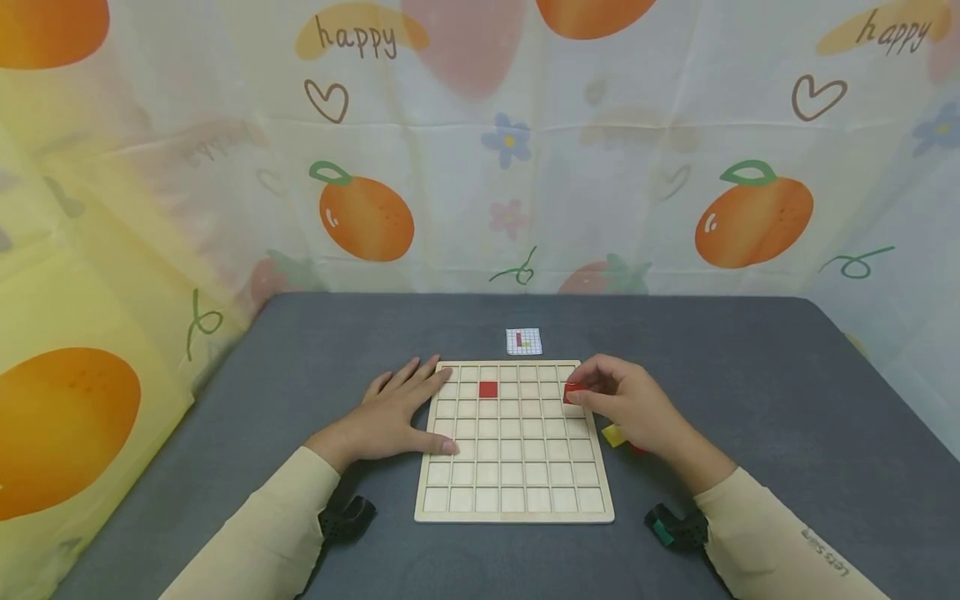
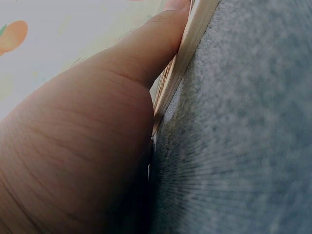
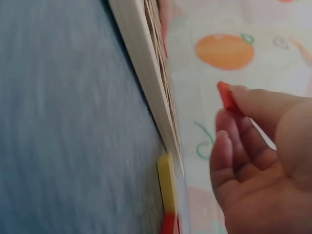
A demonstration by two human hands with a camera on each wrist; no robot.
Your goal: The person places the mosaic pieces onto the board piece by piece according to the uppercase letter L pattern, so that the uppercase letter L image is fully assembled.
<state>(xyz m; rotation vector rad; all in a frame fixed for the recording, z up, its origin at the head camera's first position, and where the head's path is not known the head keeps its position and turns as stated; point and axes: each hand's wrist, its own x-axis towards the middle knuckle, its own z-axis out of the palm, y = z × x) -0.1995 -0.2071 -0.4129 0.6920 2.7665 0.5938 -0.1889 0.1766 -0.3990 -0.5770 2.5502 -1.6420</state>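
Note:
A pale wooden grid board (image 1: 487, 498) lies on the table, one red square tile (image 1: 488, 389) set in its top row. My left hand (image 1: 397, 417) rests over the board's left edge, fingers spread and fairly straight; in the left wrist view its thumb (image 2: 146, 48) lies on the rim. Above the board's upper right part, my right hand (image 1: 630, 404) pinches another red tile (image 3: 227, 97) between thumb and fingers. The right wrist view shows this tile held up clear of the board. Beside the board's right edge, partly hidden under that hand, lies a yellow tile (image 1: 613, 436).
A small printed card (image 1: 523, 342) with a coloured grid pattern lies behind the board. Red (image 3: 169, 223) shows next to the yellow tile on the grey table (image 1: 750, 375). A fruit-patterned cloth (image 1: 600, 167) hangs behind the table.

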